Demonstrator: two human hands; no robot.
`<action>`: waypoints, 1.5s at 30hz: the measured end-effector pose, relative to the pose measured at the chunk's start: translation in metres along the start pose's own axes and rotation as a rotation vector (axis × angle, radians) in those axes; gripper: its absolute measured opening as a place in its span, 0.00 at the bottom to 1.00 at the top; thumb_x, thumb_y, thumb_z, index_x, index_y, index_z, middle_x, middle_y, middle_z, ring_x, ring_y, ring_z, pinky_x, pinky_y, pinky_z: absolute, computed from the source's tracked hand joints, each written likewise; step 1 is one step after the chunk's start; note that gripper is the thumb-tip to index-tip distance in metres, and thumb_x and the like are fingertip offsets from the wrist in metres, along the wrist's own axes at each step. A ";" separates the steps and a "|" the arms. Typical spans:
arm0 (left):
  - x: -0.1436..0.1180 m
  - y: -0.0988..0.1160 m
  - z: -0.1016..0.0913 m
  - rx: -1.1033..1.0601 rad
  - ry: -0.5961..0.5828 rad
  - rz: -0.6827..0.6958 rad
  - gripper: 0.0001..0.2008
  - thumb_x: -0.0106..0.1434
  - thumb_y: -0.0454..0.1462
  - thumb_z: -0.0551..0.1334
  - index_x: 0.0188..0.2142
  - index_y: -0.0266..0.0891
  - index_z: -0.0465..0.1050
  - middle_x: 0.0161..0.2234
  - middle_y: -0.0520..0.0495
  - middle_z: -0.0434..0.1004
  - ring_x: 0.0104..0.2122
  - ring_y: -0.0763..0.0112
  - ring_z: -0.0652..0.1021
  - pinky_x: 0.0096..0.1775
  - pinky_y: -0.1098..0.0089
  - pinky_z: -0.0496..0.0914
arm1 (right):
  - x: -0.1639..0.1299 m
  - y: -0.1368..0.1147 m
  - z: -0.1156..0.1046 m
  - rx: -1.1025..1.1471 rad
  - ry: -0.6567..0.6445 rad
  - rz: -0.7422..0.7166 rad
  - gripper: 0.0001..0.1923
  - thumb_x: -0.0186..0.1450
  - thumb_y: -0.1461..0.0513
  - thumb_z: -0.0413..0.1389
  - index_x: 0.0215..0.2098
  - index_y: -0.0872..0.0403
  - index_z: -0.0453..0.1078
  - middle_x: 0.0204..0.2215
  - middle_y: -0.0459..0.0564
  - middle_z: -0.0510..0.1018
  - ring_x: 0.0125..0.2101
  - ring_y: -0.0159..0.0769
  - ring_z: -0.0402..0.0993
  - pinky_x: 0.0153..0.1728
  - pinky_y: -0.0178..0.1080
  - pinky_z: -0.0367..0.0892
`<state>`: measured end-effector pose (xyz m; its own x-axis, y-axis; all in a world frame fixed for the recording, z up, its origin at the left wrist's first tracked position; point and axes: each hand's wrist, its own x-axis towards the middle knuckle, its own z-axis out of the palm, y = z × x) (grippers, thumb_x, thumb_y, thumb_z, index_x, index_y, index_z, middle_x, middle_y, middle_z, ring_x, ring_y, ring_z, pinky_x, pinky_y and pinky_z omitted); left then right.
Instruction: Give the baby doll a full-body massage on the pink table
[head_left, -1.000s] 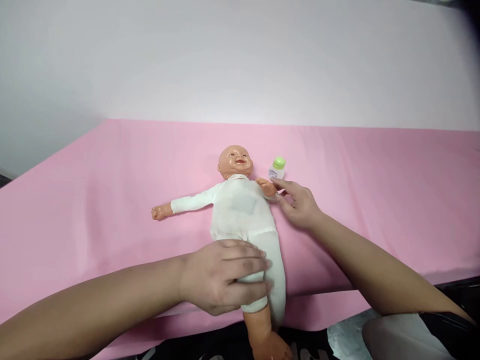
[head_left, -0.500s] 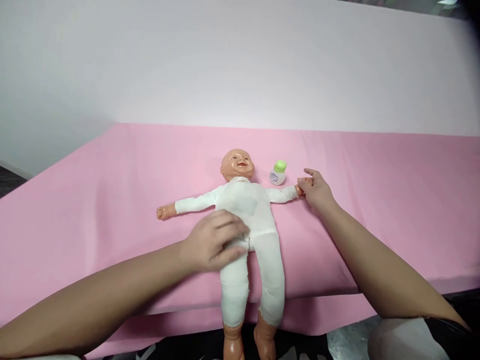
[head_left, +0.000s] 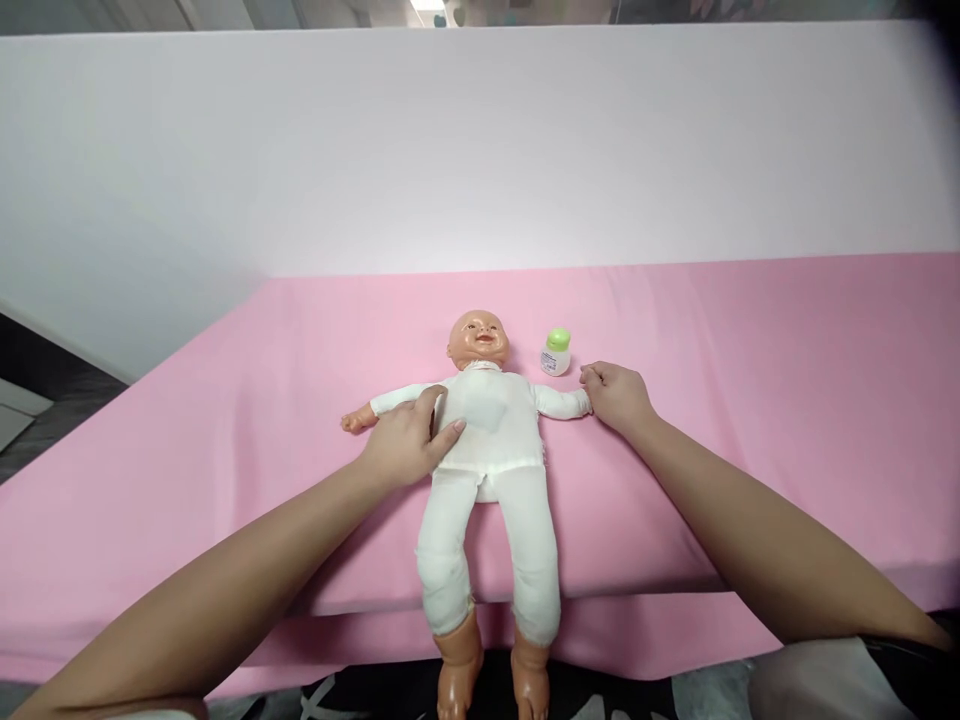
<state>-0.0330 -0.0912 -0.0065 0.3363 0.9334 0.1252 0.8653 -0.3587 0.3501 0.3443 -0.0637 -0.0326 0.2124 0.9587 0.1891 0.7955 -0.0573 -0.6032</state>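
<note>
A baby doll (head_left: 501,445) lies on its back with its arms out, its head away from me and its feet over the near edge. Its body is white cloth; head, hands and feet are tan plastic. My left hand (head_left: 409,437) cups the left side of its torso, thumb on the belly and index finger by the armpit; the other fingers are partly hidden. At the end of the doll's right-side arm, my right hand (head_left: 619,395) is closed round the doll's small hand, covering it. Near that arm stands a small clear bottle (head_left: 555,355) with a green cap.
Pink cloth (head_left: 765,400) covers the table and hangs over its front edge. A white panel (head_left: 480,150) rises behind the table. Dark floor (head_left: 56,395) shows at the far left.
My left hand has moved from above the doll's hip up to the side of its torso. My right hand has closed more fully round the doll's hand. The view has tilted up.
</note>
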 end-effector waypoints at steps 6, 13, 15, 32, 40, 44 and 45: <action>0.014 -0.020 0.011 -0.201 0.067 -0.034 0.46 0.70 0.63 0.59 0.75 0.35 0.58 0.51 0.34 0.80 0.56 0.38 0.77 0.54 0.46 0.72 | -0.003 -0.001 0.004 -0.078 -0.010 -0.193 0.20 0.75 0.55 0.49 0.33 0.51 0.78 0.41 0.55 0.86 0.46 0.51 0.80 0.49 0.49 0.71; 0.031 -0.042 0.016 -0.575 0.285 -0.232 0.40 0.68 0.57 0.64 0.73 0.43 0.61 0.50 0.42 0.79 0.50 0.51 0.79 0.54 0.53 0.72 | -0.045 -0.030 -0.006 0.011 0.073 -0.706 0.17 0.73 0.61 0.55 0.58 0.51 0.77 0.57 0.57 0.83 0.59 0.52 0.77 0.62 0.59 0.72; 0.037 -0.051 0.017 -0.680 0.355 -0.249 0.34 0.67 0.54 0.65 0.67 0.43 0.68 0.52 0.42 0.79 0.51 0.54 0.79 0.54 0.56 0.72 | -0.070 -0.043 -0.008 0.059 -0.074 -0.856 0.20 0.70 0.68 0.53 0.57 0.50 0.76 0.62 0.57 0.79 0.60 0.48 0.77 0.60 0.56 0.75; 0.038 -0.045 0.009 -0.572 0.336 -0.329 0.27 0.62 0.44 0.67 0.61 0.44 0.77 0.52 0.41 0.79 0.43 0.55 0.82 0.54 0.52 0.75 | -0.205 -0.052 -0.010 -0.215 -0.312 -1.288 0.19 0.69 0.60 0.65 0.57 0.50 0.74 0.76 0.64 0.58 0.78 0.74 0.36 0.67 0.77 0.57; 0.014 -0.014 -0.003 -0.376 0.371 0.299 0.24 0.68 0.49 0.65 0.61 0.45 0.79 0.61 0.39 0.72 0.63 0.50 0.75 0.64 0.50 0.72 | -0.138 -0.106 -0.054 0.050 0.069 -1.288 0.24 0.65 0.60 0.64 0.60 0.50 0.74 0.68 0.65 0.67 0.63 0.63 0.72 0.61 0.66 0.74; 0.011 -0.005 -0.001 -0.261 0.250 0.545 0.25 0.69 0.49 0.66 0.62 0.47 0.79 0.72 0.39 0.65 0.73 0.45 0.65 0.73 0.44 0.61 | -0.088 -0.115 -0.041 0.007 0.277 -1.291 0.23 0.70 0.64 0.63 0.62 0.42 0.75 0.47 0.53 0.81 0.45 0.46 0.80 0.48 0.50 0.80; 0.011 -0.005 0.000 -0.236 0.223 0.565 0.25 0.69 0.48 0.66 0.63 0.46 0.79 0.73 0.39 0.64 0.74 0.45 0.64 0.73 0.43 0.60 | -0.078 -0.114 -0.033 0.035 0.241 -1.308 0.24 0.71 0.64 0.61 0.63 0.42 0.74 0.47 0.52 0.82 0.46 0.45 0.81 0.49 0.50 0.80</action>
<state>-0.0334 -0.0793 -0.0073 0.6084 0.5906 0.5301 0.4643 -0.8066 0.3658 0.2558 -0.1413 0.0472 -0.5950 0.2290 0.7704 0.4757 0.8730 0.1079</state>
